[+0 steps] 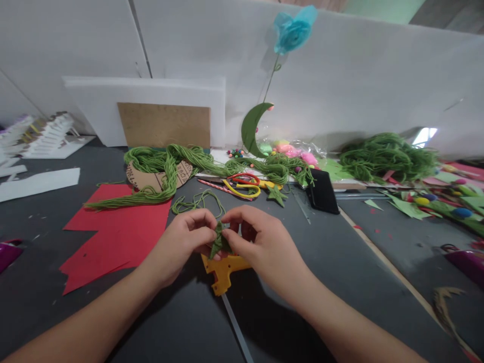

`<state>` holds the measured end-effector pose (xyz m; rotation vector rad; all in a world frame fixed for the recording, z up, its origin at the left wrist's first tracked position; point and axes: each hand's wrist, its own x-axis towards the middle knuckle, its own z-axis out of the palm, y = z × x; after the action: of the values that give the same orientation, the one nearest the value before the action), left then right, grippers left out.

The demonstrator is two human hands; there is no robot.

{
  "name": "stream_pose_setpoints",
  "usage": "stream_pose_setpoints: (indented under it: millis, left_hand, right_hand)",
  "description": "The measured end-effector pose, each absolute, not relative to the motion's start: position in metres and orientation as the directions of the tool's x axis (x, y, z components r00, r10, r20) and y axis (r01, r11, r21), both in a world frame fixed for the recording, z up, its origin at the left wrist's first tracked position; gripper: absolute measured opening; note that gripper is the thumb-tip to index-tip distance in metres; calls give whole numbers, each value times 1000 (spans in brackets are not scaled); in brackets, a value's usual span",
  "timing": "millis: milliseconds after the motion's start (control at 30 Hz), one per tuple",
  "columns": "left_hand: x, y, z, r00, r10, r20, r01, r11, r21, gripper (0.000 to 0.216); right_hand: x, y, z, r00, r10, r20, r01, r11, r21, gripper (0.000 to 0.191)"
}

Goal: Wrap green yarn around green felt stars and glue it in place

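Observation:
Between my two hands is a small green star [218, 244], pinched from both sides. My left hand [192, 233] grips its left edge with thumb and fingers. On the other side, my right hand [257, 234] closes thumb and forefinger on the star's upper right. Below them a yellow glue gun [223, 272] lies on the table, a pale glue stick [236, 325] poking out of its back; the hands hide part of it. A second green star [276, 195] rests farther back. Loose green yarn [198, 201] curls just beyond my left hand.
Red paper [121, 232] lies at left, under green yarn hanks [170, 171] and a cardboard piece [147, 180]. Scissors [245, 186] and a black phone [322, 191] lie behind my hands. A green crescent [249, 128] leans at the back near a blue flower [294, 33]. More yarn [389, 157] is heaped right.

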<state>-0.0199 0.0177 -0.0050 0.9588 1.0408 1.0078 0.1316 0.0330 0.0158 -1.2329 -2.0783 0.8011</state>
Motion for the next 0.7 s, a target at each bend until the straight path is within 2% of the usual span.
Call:
stream_pose_setpoints:
  millis: [300, 400, 567, 700]
  left_hand:
    - [-22, 16, -3, 295, 944, -149, -268, 232, 935, 9]
    - [-23, 16, -6, 280, 949, -145, -233, 214, 949, 2]
    - [-23, 17, -10, 236, 964, -119, -140, 155, 978, 7]
    - [-21, 17, -9, 220, 966, -138, -142, 172, 975, 7]
  right_hand:
    - [133, 33, 18, -420, 887, 193, 551, 418, -722, 11]
    - [133, 33, 19, -407, 895, 184, 558, 404, -725, 11]
    - [132, 30, 17, -426, 888, 175, 569, 413, -711, 11]
    - [130, 29, 14, -431, 887, 163, 584, 412, -699, 12]
